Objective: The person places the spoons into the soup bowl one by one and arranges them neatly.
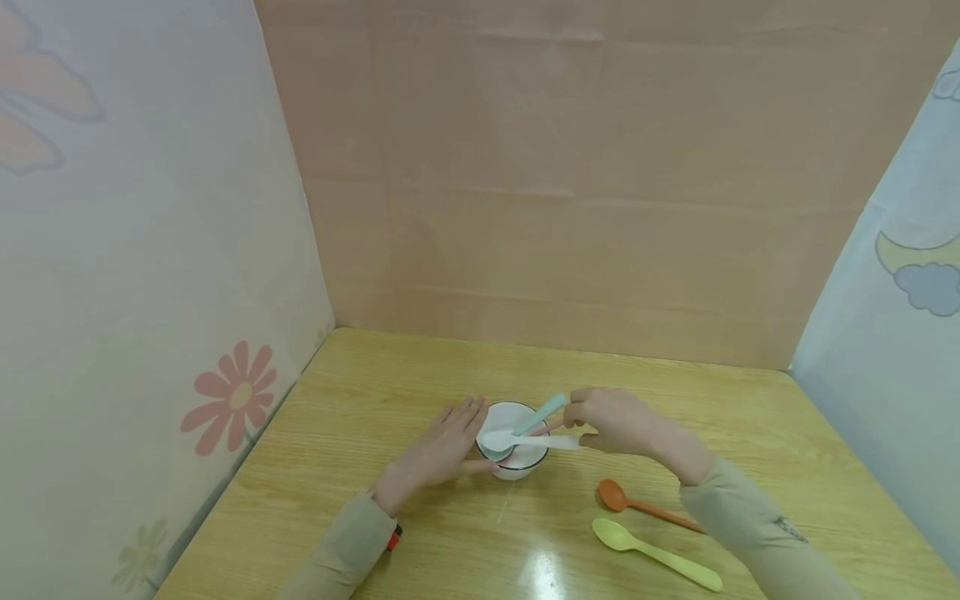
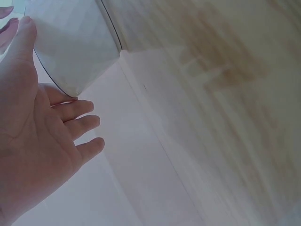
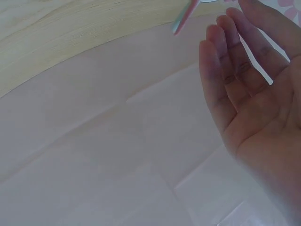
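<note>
A white bowl (image 1: 504,414) with a dark rim stands on the table. My left hand (image 1: 442,450) steadies it from the left, thumb on the near side and fingers at the far rim; the left wrist view shows the bowl's wall (image 2: 75,42) between them. My right hand (image 1: 615,421) pinches the handle of a white spoon (image 1: 555,442), whose head is over the bowl. Inside lie a mint-green spoon (image 1: 545,412) and a pink spoon (image 1: 555,426), handles sticking out to the right. In the right wrist view, the white handle (image 3: 256,61) runs between thumb and fingers.
An orange spoon (image 1: 613,495) and a yellow spoon (image 1: 617,535) lie on the wooden table (image 1: 390,375), right of the bowl and near the right forearm. A pinkish-brown backdrop (image 1: 562,208) rises behind, with patterned white panels (image 1: 187,250) at both sides.
</note>
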